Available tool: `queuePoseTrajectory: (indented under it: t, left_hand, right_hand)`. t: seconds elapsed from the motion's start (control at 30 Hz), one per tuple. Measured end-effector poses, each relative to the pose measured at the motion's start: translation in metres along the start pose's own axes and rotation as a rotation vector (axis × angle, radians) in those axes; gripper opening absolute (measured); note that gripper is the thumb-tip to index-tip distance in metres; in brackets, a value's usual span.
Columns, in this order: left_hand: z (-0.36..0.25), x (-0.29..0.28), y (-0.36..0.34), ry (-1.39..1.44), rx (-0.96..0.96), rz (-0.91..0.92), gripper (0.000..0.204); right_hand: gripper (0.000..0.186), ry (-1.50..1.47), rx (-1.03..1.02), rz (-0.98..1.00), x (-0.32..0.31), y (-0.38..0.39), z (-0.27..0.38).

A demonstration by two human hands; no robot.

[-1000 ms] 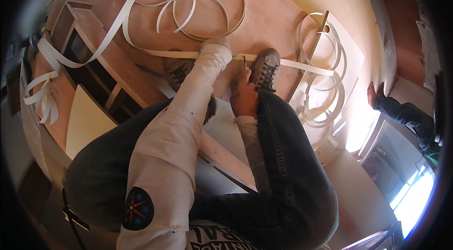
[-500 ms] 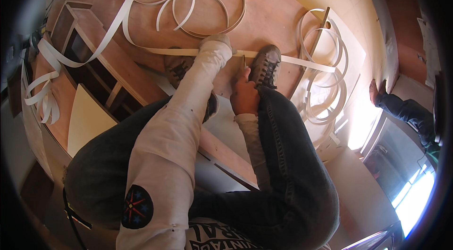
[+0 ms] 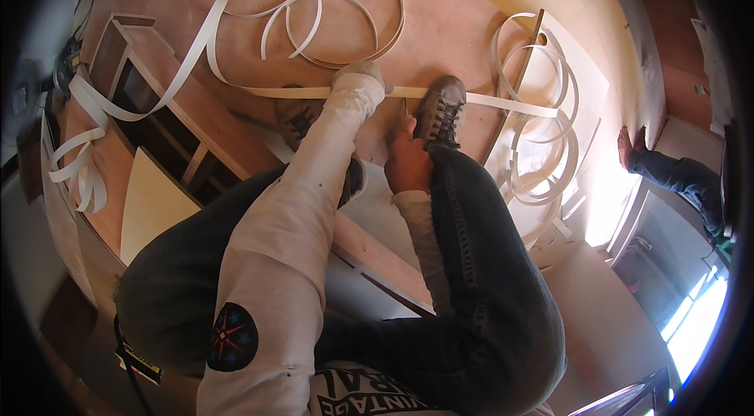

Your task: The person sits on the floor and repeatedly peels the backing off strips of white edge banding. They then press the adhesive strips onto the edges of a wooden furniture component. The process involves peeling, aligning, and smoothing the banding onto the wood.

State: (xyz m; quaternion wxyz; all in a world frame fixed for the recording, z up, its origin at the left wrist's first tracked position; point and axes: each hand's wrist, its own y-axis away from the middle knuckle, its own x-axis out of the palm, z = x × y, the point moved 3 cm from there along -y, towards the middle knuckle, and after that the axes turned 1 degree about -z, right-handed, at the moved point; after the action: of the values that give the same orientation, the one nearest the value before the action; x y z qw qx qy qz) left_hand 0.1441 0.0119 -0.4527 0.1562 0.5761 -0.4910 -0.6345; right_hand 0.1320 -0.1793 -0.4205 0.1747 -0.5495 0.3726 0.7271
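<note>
A long pale edging strip (image 3: pixel 503 106) runs across the wooden board, passing by my shoes. My left hand (image 3: pixel 363 73) rests over the strip at the end of a white sleeve; its fingers are hidden from here. Beside my right shoe (image 3: pixel 442 111), my right hand (image 3: pixel 408 163) is closed around a thin pointed tool (image 3: pixel 406 108), whose exact kind is too small to make out. The tool's tip points at the strip from just below it.
Loose coils of edging strip (image 3: pixel 402 19) lie at the back, with more coils (image 3: pixel 577 94) on a white panel at the right. A wooden frame with compartments (image 3: pixel 169 94) stands at the left. Another person's leg (image 3: pixel 679 178) shows at the far right.
The view has shifted slightly. The tool's tip in my right hand sits a little farther from the strip. My left hand stays over the strip.
</note>
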Motion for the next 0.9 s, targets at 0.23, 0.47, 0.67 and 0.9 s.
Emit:
queuePoseTrajectory:
  t: [0.23,0.47,0.67,0.9]
  left_hand:
    - [0.004,0.003,-0.005,0.044,0.003,-0.02,0.047]
    - [0.002,0.002,-0.004,0.025,0.009,-0.03,0.045]
    - [0.002,0.001,-0.005,0.019,-0.032,0.008,0.046]
    - [0.003,0.004,-0.009,-0.003,0.004,-0.02,0.048]
  right_hand:
    - [0.074,-0.23,0.072,0.045,-0.018,-0.003,-0.001]
    - [0.075,-0.221,0.081,0.066,-0.012,-0.013,0.004]
    - [0.075,-0.197,0.087,0.053,-0.005,-0.014,0.004]
    - [0.074,-0.188,0.083,0.069,-0.009,-0.013,0.005]
